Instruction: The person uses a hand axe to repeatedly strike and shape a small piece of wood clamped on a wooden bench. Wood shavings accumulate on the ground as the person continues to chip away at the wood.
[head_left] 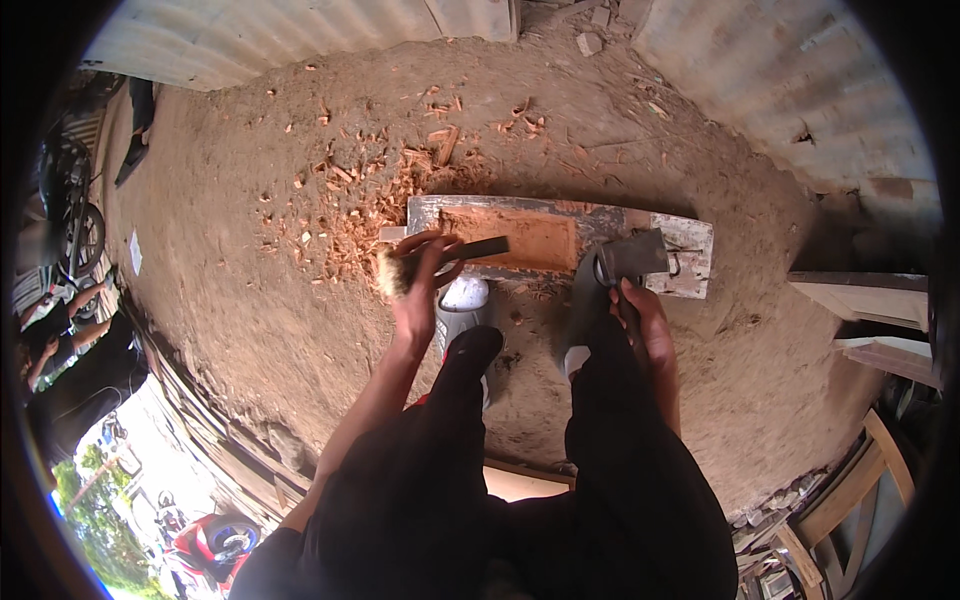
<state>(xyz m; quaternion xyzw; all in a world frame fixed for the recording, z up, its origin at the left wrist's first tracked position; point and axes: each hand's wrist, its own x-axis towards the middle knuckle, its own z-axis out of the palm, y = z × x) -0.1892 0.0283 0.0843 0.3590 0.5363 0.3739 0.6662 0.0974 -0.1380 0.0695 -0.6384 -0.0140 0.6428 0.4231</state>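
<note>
In my left hand [420, 275], fingers closed round it, is a chisel with a dark flat blade [488, 247] and a pale, frayed butt end [392, 272]. Its blade points right, over the front edge of a long weathered wooden block [690, 235]. A reddish hollow [520, 235] is cut into the block's top. My right hand [652, 318] grips the handle of a hatchet, whose broad dark head [637, 255] hangs over the block's right part. My feet are at the near side of the block, the left in a grey shoe [460, 318].
Reddish wood chips [345, 215] litter the dirt floor left of and beyond the block. Corrugated metal sheets [790, 90] stand at the far side. Wooden pieces [860, 300] lie at right, long boards [215, 420] at left. Other people [85, 365] and motorbikes [205, 545] are at the left.
</note>
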